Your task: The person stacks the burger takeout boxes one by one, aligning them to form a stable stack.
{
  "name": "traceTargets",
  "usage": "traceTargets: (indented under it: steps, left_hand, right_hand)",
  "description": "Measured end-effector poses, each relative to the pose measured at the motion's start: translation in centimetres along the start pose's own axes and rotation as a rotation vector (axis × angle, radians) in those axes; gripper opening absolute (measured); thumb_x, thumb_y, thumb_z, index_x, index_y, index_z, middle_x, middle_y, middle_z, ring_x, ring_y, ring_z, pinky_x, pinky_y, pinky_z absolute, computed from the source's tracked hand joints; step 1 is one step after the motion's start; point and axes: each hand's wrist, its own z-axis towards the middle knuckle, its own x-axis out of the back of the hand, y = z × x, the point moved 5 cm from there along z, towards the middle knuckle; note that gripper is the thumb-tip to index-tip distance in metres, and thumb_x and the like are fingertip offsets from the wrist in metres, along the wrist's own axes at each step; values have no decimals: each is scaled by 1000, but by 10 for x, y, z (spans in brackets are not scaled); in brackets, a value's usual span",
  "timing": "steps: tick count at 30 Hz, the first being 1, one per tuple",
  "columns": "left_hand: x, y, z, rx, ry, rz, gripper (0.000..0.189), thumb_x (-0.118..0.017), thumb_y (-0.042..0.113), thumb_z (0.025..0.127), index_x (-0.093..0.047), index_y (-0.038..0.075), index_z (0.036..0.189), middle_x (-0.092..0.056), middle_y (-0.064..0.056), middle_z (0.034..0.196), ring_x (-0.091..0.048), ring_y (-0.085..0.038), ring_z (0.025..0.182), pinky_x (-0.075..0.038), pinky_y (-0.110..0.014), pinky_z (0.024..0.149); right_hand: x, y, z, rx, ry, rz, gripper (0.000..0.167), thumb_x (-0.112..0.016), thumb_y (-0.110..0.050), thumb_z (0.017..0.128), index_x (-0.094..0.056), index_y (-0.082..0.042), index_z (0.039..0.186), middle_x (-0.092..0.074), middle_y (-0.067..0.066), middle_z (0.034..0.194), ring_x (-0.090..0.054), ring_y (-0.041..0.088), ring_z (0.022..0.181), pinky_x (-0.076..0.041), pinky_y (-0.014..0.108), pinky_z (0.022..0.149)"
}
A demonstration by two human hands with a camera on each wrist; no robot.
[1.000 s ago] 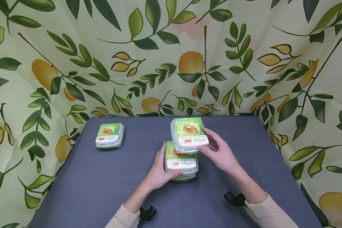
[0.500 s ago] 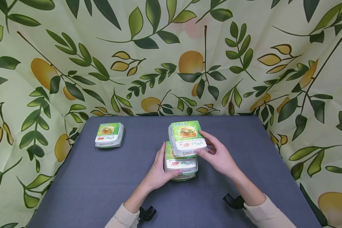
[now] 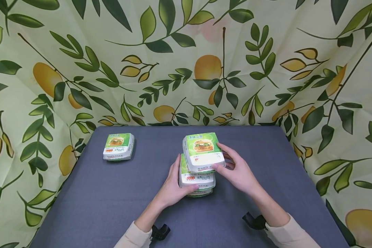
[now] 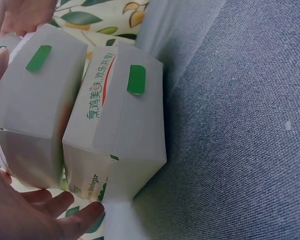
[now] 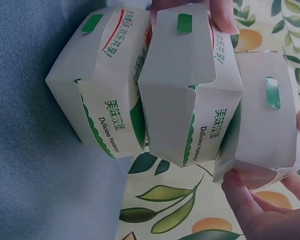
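Three white-and-green hamburger boxes form a stack near the middle of the table. My right hand (image 3: 240, 170) grips the top box (image 3: 203, 148) by its right side, thumb at the front corner. That box sits right over the middle box (image 3: 201, 178), set slightly back and to the right. My left hand (image 3: 173, 187) holds the middle box, thumb across its front and fingers along its left side. Of the bottom box (image 3: 201, 193) only a front strip shows in the head view; the right wrist view shows this lowest box (image 5: 105, 85) resting on the cloth.
Another hamburger box (image 3: 119, 147) stands alone at the back left of the table. A blue-grey cloth (image 3: 127, 203) covers the tabletop. Behind and at the sides hangs a leaf-and-fruit-patterned curtain (image 3: 173, 89). Black straps with wrist cameras (image 3: 255, 220) sit on both wrists.
My right hand has brought the top box down and slightly left, nearer the middle box. The left hand has stayed in place around the middle box.
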Motion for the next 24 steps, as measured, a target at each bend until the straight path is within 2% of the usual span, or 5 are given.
traceTargets:
  steps: [9, 16, 24]
  left_hand:
    - [1, 1, -3, -2, -8, 11, 119, -83, 48, 82, -1, 29, 164, -14, -3, 166, -24, -26, 148, -26, -58, 115]
    - [11, 3, -6, -13, 11, 24, 118, -84, 45, 81, -3, 25, 165, -14, -5, 166, -23, -30, 150, -25, -62, 115]
    - [26, 17, -10, -134, 92, -18, 106, -82, 34, 85, -12, 26, 164, -20, -5, 166, -25, -28, 150, -28, -55, 117]
  right_hand:
    - [-1, -1, -3, 0, 12, -11, 76, -78, -30, 92, -39, -20, 157, -45, 9, 153, -48, 31, 136, -45, 55, 104]
    - [-1, 0, -3, 1, 28, -33, 76, -79, -31, 91, -40, -20, 156, -45, 9, 153, -49, 31, 135, -45, 55, 103]
    - [-2, -3, -4, -10, 40, -41, 77, -79, -32, 91, -41, -19, 156, -46, 9, 152, -48, 31, 135, -44, 55, 104]
